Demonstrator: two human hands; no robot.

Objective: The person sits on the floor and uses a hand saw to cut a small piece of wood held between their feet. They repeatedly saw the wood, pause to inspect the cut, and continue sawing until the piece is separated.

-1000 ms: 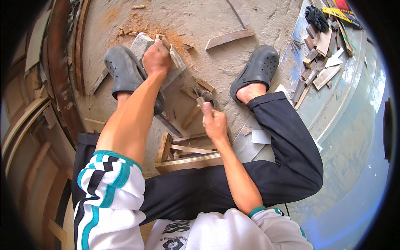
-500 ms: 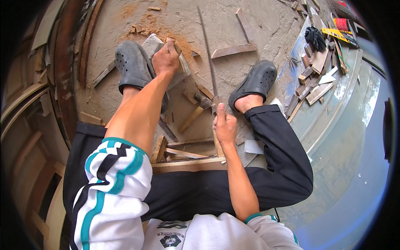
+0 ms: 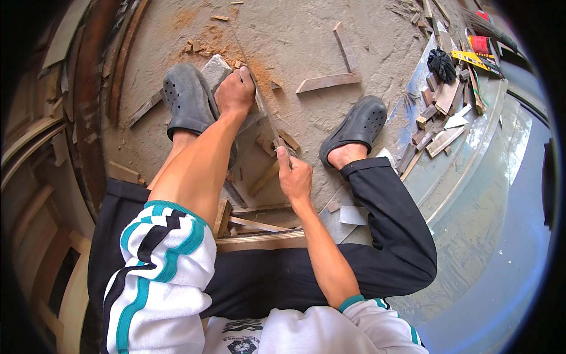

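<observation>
My right hand [image 3: 295,179] is closed round the handle of a handsaw [image 3: 263,109], thumb along the top. Its long thin blade points away from me and runs close beside my left hand [image 3: 235,92]. That hand is closed, pressing a small piece of wood [image 3: 238,64] against a pale, dusty block [image 3: 216,69]; most of the piece is hidden under the fingers. The block lies against my left grey clog [image 3: 187,94]. Under the saw, near my right hand, lies what looks like a hammer with a wooden handle [image 3: 263,179], its head partly covered.
Sawdust [image 3: 219,40] and small offcuts [image 3: 193,46] lie beyond the block. Two joined wood strips [image 3: 328,83] rest ahead of my right clog [image 3: 357,130]. Scrap wood [image 3: 439,121], a black bag [image 3: 441,65] and a yellow tool [image 3: 476,60] are at the right; frames [image 3: 44,138] line the left.
My right hand has moved left and slightly down with the saw. The blade has swung left from the open floor to beside my left hand, which has barely moved.
</observation>
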